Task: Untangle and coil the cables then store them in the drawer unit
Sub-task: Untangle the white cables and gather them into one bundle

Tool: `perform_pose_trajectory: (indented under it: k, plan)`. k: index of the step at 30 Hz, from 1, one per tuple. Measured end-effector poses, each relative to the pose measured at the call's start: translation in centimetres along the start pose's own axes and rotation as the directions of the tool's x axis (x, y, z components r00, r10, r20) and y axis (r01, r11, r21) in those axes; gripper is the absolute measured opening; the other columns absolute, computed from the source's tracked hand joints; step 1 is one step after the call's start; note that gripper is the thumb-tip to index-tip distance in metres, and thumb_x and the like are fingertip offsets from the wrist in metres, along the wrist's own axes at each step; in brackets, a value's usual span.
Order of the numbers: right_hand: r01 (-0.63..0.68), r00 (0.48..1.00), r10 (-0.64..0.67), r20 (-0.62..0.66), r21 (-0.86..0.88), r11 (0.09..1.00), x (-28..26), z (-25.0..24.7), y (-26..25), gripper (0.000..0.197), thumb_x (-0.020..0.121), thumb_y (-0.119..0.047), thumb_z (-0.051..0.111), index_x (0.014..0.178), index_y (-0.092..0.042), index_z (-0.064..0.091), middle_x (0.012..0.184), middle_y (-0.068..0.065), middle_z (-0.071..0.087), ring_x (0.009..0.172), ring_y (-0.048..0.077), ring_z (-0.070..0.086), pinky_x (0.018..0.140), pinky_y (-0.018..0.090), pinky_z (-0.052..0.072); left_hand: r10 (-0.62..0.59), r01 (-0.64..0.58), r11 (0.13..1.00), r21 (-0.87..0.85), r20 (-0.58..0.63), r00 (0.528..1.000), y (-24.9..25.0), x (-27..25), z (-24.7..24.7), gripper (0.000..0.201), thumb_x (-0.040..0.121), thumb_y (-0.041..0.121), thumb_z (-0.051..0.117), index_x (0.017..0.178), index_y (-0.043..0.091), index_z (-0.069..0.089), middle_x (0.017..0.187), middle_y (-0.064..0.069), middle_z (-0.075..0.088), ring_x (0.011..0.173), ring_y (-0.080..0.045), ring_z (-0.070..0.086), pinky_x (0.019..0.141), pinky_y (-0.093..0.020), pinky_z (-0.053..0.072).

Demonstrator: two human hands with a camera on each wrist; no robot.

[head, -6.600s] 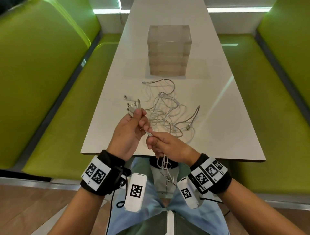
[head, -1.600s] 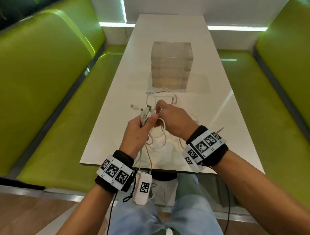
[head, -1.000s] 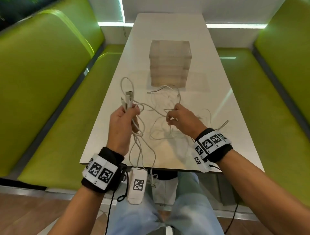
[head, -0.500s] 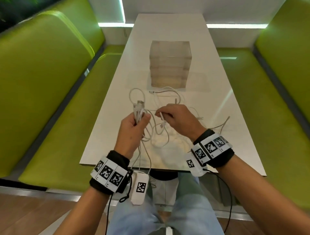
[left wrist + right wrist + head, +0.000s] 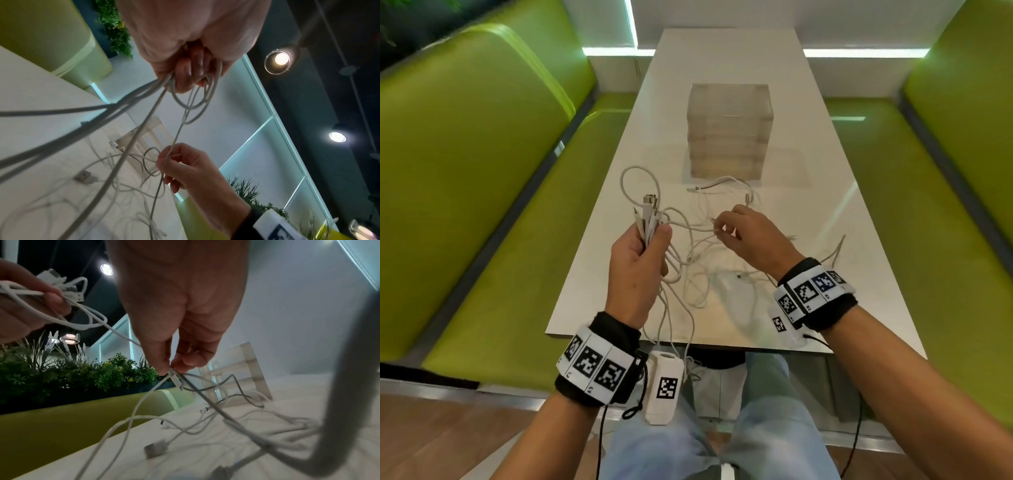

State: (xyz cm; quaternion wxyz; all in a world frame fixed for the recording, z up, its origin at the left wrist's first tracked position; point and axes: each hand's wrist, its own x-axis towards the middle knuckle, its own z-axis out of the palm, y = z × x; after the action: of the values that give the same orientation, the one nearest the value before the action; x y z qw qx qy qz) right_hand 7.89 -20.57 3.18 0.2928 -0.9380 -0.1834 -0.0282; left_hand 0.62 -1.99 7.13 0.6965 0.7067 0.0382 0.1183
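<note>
tangled white cables (image 5: 698, 260), clear drawer unit (image 5: 729, 132) behind

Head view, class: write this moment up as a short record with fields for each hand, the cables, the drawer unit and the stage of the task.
left hand: grips a bunch of cable ends, plugs sticking up above the fist
right hand: pinches a single strand between thumb and fingertips
cables: white, tangled, looped between the hands and spread on the table; some hang over the near edge
drawer unit: clear, standing beyond the cables, drawers shut
stage: untangling; nothing coiled or stored yet
</note>
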Motion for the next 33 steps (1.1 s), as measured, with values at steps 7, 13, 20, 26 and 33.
perform_pose_trajectory:
  k: [7, 13, 20, 26, 33]
  plan:
    - [-0.050, 0.999, 0.049, -0.024, -0.033, 0.998, 0.7, 0.2, 0.3, 0.017, 0.089, -0.016, 0.058, 0.101, -0.006, 0.066, 0.093, -0.001, 0.042, 0.077, 0.014, 0.047, 0.068, 0.019, 0.033, 0.022, -0.023, 1.000, -0.015, -0.061, 0.998, 0.0, -0.5, -0.6, 0.020, 0.095, 0.012, 0.054, 0.074, 0.012, 0.054, 0.052, 0.003, 0.041, 0.046, -0.010, 0.038, 0.047, -0.023, 0.038]
    - [-0.014, 0.999, 0.002, 0.040, 0.295, 0.955, -1.2, -2.3, -1.5, 0.019, 0.088, -0.014, 0.062, 0.107, -0.017, 0.064, 0.082, -0.006, 0.060, 0.073, 0.007, 0.056, 0.069, 0.019, 0.043, -0.066, 0.066, 0.998, 0.024, -0.002, 0.998, -0.7, 0.1, -1.2, 0.022, 0.093, 0.014, 0.055, 0.072, 0.010, 0.054, 0.051, -0.003, 0.038, 0.044, -0.012, 0.035, 0.049, -0.028, 0.033]
    - [-0.120, 0.911, -0.111, 0.397, 0.514, 0.849, -3.6, -3.9, -3.9, 0.048, 0.085, -0.014, 0.067, 0.131, -0.018, 0.054, 0.097, 0.007, 0.070, 0.094, 0.019, 0.066, 0.088, 0.034, 0.053, -0.230, 0.170, 0.969, 0.179, 0.401, 0.887, -1.2, -0.7, -1.4, 0.023, 0.076, 0.025, 0.056, 0.056, 0.014, 0.056, 0.051, -0.001, 0.036, 0.044, -0.013, 0.032, 0.042, -0.021, 0.027]
    - [-0.125, 0.973, -0.048, 0.226, 0.693, 0.710, -4.8, -2.5, -4.7, 0.011, 0.079, -0.010, 0.072, 0.089, -0.015, 0.071, 0.098, 0.018, 0.064, 0.081, 0.022, 0.063, 0.076, 0.041, 0.053, -0.265, 0.199, 0.963, 0.181, 0.515, 0.815, -1.1, -1.0, -1.0, 0.024, 0.079, 0.025, 0.053, 0.059, 0.014, 0.059, 0.045, 0.006, 0.036, 0.039, -0.009, 0.030, 0.041, -0.017, 0.027]
    - [-0.174, 0.980, 0.045, 0.192, 0.734, 0.657, -6.1, -2.2, -4.1, 0.008, 0.084, -0.003, 0.065, 0.085, -0.008, 0.071, 0.074, -0.004, 0.069, 0.063, 0.007, 0.064, 0.063, 0.020, 0.053, -0.240, 0.311, 0.932, -0.185, 0.330, 0.913, -1.8, -0.7, -2.0, 0.019, 0.082, 0.021, 0.057, 0.096, 0.015, 0.068, 0.053, 0.008, 0.036, 0.046, -0.008, 0.026, 0.041, -0.019, 0.023]
